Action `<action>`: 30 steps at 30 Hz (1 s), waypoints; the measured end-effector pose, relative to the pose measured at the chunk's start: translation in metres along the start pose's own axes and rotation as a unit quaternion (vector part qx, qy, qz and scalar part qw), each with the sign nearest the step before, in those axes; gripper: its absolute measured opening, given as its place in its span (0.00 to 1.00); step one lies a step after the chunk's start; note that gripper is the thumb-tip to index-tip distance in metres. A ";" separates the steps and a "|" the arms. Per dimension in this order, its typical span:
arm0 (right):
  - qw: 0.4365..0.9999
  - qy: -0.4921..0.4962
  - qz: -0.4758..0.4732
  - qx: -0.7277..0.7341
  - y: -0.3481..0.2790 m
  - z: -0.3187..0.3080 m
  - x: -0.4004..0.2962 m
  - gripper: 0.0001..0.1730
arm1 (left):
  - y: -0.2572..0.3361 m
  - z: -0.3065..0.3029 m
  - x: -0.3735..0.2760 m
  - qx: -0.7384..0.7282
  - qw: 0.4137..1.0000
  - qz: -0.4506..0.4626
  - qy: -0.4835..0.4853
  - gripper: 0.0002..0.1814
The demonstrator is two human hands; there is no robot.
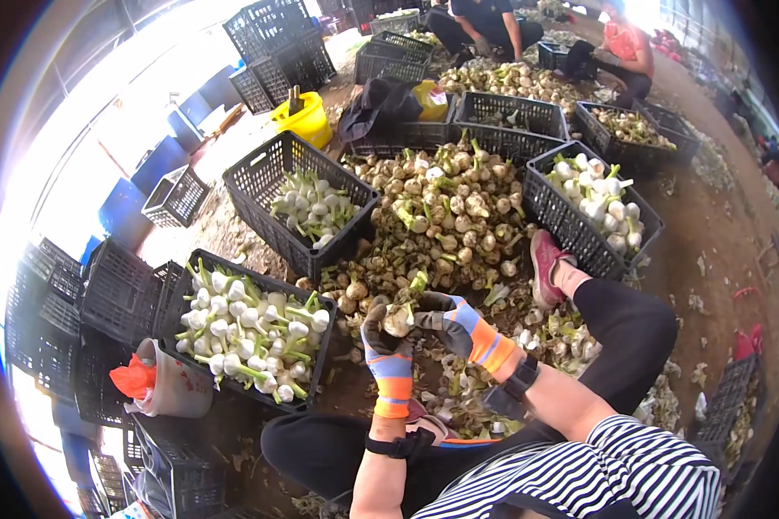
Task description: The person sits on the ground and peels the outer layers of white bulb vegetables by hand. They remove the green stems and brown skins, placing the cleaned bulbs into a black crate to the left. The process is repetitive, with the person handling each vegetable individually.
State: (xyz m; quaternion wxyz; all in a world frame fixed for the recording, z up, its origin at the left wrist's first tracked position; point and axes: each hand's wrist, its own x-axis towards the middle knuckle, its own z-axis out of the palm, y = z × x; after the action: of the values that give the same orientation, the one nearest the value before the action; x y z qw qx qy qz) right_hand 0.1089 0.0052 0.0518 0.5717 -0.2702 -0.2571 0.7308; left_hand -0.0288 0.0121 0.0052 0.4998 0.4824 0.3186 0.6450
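Between both gloved hands is a garlic bulb (pixel 399 320) with brownish outer skin and a short green stem. My left hand (pixel 387 344), in a grey, blue and orange glove, grips the bulb from its left side. From the right, my right hand (pixel 451 324) has its fingertips against the same bulb, near its stem. Just beyond the hands rises a heap of unpeeled garlic (pixel 448 207), earthy and brown. Cleaned white garlic bulbs (pixel 250 324) with trimmed green stems fill a black plastic crate (pixel 321 383) to the left. Loose peeled skins (pixel 467 389) lie below my hands.
Another black crate (pixel 259 188) of white garlic stands ahead-left, and one (pixel 578 240) ahead-right beside my pink shoe (pixel 546 269). A white bucket (pixel 178 383) holding a red bag is at left. Farther back are a yellow bucket (pixel 308 123) and two seated people (pixel 487 29).
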 end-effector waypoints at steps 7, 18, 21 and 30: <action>0.999 0.035 0.035 -0.004 0.005 -0.006 0.006 0.17 | -0.001 -0.002 -0.006 0.039 0.999 -0.009 -0.002 0.35; 0.870 0.023 -0.190 -0.454 0.010 -0.054 0.015 0.31 | 0.022 -0.007 -0.006 -0.267 0.924 -0.273 0.021 0.25; 0.926 -0.003 -0.159 -0.344 0.015 -0.041 0.012 0.30 | 0.000 -0.008 -0.010 -0.060 0.993 -0.101 -0.029 0.22; 0.949 0.034 -0.120 -0.290 0.011 -0.030 -0.001 0.13 | -0.007 -0.010 -0.005 -0.014 0.995 -0.096 -0.015 0.21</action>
State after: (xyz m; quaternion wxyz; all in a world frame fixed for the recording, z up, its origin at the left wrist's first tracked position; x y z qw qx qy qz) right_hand 0.1220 0.0039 0.0221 0.5608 -0.4163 -0.4688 0.5407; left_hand -0.0358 0.0101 -0.0058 0.5708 0.4519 0.3470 0.5913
